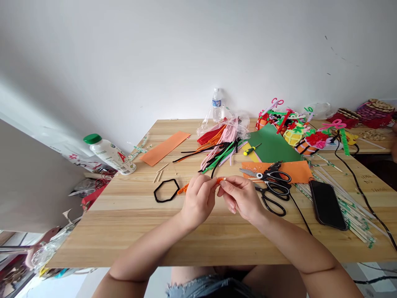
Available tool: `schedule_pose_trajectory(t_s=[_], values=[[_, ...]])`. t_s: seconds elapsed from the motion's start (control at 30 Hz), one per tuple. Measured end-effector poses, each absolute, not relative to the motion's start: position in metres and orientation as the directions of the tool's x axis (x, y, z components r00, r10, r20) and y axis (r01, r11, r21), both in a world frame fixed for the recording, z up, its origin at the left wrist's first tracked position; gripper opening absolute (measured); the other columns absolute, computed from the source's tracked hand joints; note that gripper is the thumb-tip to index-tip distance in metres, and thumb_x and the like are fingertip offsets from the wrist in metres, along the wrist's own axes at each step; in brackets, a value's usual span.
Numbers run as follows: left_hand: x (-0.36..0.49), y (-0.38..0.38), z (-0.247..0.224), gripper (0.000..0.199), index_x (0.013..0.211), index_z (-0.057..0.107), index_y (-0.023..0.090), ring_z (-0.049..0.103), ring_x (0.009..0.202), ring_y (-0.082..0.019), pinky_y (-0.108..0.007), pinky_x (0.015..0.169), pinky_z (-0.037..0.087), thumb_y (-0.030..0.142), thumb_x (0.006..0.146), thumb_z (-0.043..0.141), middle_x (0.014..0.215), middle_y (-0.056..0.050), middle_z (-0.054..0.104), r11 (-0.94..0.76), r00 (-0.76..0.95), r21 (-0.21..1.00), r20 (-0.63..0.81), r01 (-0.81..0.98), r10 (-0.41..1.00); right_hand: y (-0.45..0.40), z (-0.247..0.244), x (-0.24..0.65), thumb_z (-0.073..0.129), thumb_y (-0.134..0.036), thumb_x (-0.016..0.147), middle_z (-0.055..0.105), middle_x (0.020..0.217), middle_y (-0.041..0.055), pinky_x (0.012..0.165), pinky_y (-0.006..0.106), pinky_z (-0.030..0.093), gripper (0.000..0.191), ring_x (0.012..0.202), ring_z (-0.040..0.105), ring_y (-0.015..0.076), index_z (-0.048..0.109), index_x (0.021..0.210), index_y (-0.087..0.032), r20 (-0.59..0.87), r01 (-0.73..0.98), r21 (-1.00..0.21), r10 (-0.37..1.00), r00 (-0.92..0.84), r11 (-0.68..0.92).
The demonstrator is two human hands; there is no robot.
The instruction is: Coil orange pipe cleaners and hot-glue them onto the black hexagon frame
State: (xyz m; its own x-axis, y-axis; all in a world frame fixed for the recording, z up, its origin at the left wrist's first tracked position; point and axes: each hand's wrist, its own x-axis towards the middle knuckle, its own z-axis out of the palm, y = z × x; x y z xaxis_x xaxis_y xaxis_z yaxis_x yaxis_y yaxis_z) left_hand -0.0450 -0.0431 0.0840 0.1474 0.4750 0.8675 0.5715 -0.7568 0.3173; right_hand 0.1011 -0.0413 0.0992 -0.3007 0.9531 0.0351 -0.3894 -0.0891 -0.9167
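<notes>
Both hands meet over the middle of the wooden table [124, 227]. My left hand [198, 198] is closed round an orange pipe cleaner [182, 189], whose coiled part sticks out to the left of it. The fingertips of my right hand [240, 194] pinch the other end of the orange piece, where a small pale tip shows. Left of my left hand a black pipe cleaner bent into a six-sided ring [166, 190] lies flat. Behind the hands is a heap of coloured pipe cleaners [221, 145], partly in clear plastic.
Scissors [274, 188] and a black phone [328, 205] lie to the right, near wrapped sticks [356, 221] and a cable. Green paper [274, 142], a screwdriver [252, 150] and decorated baskets [312, 142] are behind. A white bottle [111, 155] and orange paper [166, 148] are at the left.
</notes>
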Motion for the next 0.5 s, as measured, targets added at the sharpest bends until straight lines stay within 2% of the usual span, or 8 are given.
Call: schedule_pose_trajectory(t_s=[0.03,0.1,0.17,0.23,0.3,0.37,0.43,0.5], values=[[-0.046,-0.043,0.085,0.014,0.094,0.061,0.018,0.054,0.069,-0.014,-0.026,0.065,0.045,0.008,0.087,0.054,0.076,-0.003,0.061,-0.758,0.140,0.340,0.861,0.557,0.489,-0.041,0.100,0.101,0.074,-0.037,0.076,0.066,0.062,-0.0002,0.025,0.016,0.032,0.023,0.030,0.040,0.0026,0.069,0.072,-0.015,0.042,-0.397,-0.914,0.955,-0.293,-0.081],[-0.050,-0.043,0.091,0.007,0.090,0.062,0.018,0.055,0.068,-0.014,-0.026,0.063,0.045,0.016,0.088,0.056,0.076,-0.004,0.062,-0.718,0.139,0.524,0.756,0.459,0.640,-0.040,0.103,0.104,0.073,-0.036,0.076,0.064,0.059,-0.0008,0.025,0.016,0.031,0.023,0.030,0.039,0.0025,0.068,0.069,-0.015,0.062,-0.386,-0.921,0.955,-0.290,-0.057],[-0.056,-0.042,0.100,0.015,0.088,0.064,0.016,0.054,0.066,-0.013,-0.026,0.059,0.043,0.031,0.088,0.059,0.075,-0.005,0.062,-0.528,0.229,0.806,0.479,0.268,0.847,-0.037,0.108,0.109,0.073,-0.036,0.077,0.063,0.057,-0.0009,0.025,0.016,0.030,0.024,0.030,0.037,0.0022,0.068,0.067,-0.014,0.084,-0.360,-0.932,0.943,-0.322,-0.039],[-0.062,-0.041,0.109,0.034,0.084,0.066,0.014,0.053,0.063,-0.014,-0.027,0.057,0.042,0.046,0.089,0.054,0.072,-0.007,0.062,-0.193,0.399,0.981,0.168,0.023,0.901,-0.035,0.112,0.115,0.071,-0.036,0.078,0.062,0.055,-0.0006,0.026,0.016,0.030,0.026,0.031,0.038,0.0021,0.067,0.065,-0.014,0.097,-0.324,-0.945,0.916,-0.390,-0.037],[-0.066,-0.038,0.114,0.044,0.077,0.068,0.012,0.050,0.056,-0.014,-0.027,0.051,0.037,0.053,0.085,0.055,0.063,-0.007,0.058,0.136,0.572,0.982,-0.036,-0.132,0.820,-0.033,0.114,0.119,0.071,-0.036,0.079,0.061,0.055,-0.0005,0.027,0.016,0.031,0.028,0.031,0.039,0.0022,0.066,0.063,-0.013,0.104,-0.296,-0.955,0.892,-0.440,-0.034],[-0.068,-0.037,0.115,0.043,0.072,0.068,0.011,0.044,0.050,-0.011,-0.025,0.048,0.031,0.053,0.080,0.062,0.054,-0.003,0.050,0.301,0.651,0.935,-0.110,-0.189,0.751,-0.032,0.114,0.121,0.071,-0.036,0.079,0.062,0.056,-0.0002,0.027,0.016,0.032,0.028,0.032,0.040,0.0022,0.066,0.063,-0.013,0.112,-0.289,-0.957,0.883,-0.455,-0.028],[-0.067,-0.037,0.116,0.039,0.071,0.068,0.011,0.039,0.049,-0.009,-0.024,0.048,0.028,0.050,0.077,0.067,0.052,0.000,0.045,0.255,0.618,0.947,-0.085,-0.193,0.782,-0.030,0.113,0.121,0.071,-0.035,0.079,0.063,0.058,-0.0002,0.027,0.015,0.031,0.027,0.031,0.040,0.0021,0.066,0.065,-0.013,0.120,-0.294,-0.956,0.882,-0.456,-0.021],[-0.066,-0.039,0.116,0.036,0.072,0.069,0.011,0.039,0.052,-0.009,-0.024,0.050,0.030,0.046,0.080,0.066,0.054,0.000,0.047,0.041,0.527,0.995,0.013,-0.090,0.850,-0.030,0.111,0.121,0.070,-0.035,0.080,0.063,0.058,-0.0005,0.026,0.015,0.030,0.026,0.031,0.041,0.0021,0.067,0.067,-0.013,0.115,-0.284,-0.958,0.880,-0.460,-0.024]])
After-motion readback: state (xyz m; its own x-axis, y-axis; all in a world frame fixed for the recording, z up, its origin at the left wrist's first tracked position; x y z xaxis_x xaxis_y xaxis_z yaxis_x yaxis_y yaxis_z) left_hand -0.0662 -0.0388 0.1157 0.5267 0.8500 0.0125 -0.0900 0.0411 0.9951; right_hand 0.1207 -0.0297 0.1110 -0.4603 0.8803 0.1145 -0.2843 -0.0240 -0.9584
